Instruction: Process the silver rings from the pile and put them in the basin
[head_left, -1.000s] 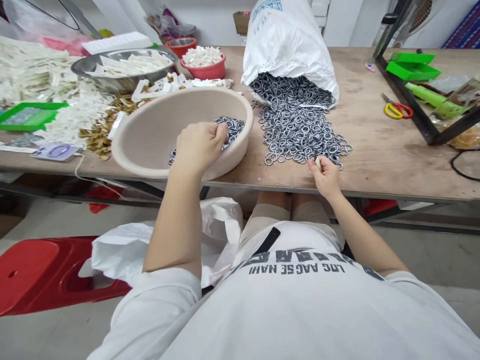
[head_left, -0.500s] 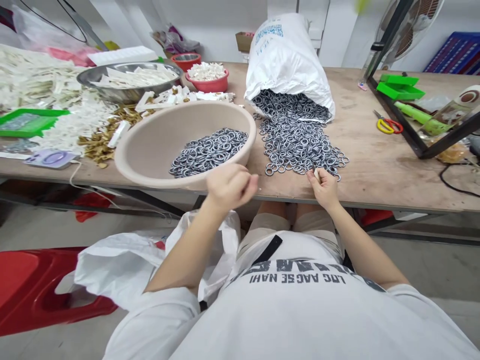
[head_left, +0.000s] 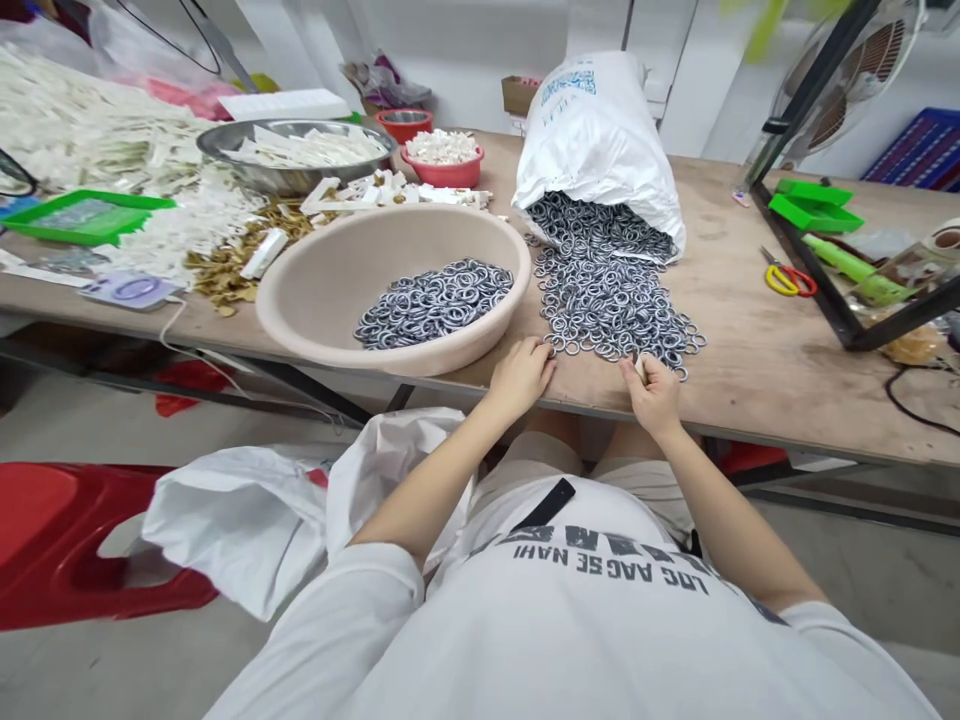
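Observation:
A pile of grey rings spills over the tabletop from the mouth of a white woven sack. At the pile's near left edge, my left hand has its fingers curled, the tips closed on a ring. My right hand is closed around a small pale-handled tool with a dark tip; its kind cannot be made out. That tip points at the rings along the near edge. To the left stands a big beige basin, partly filled with the same kind of rings.
Behind the basin are a steel bowl of white strips and a red bowl of white pieces. Scissors lie on the right, beside a black metal frame. A red stool stands at lower left.
My left hand has moved from the basin's near rim, right and down to the ring pile. The right hand stays at the pile's near edge with its tool. The view has shifted slightly.

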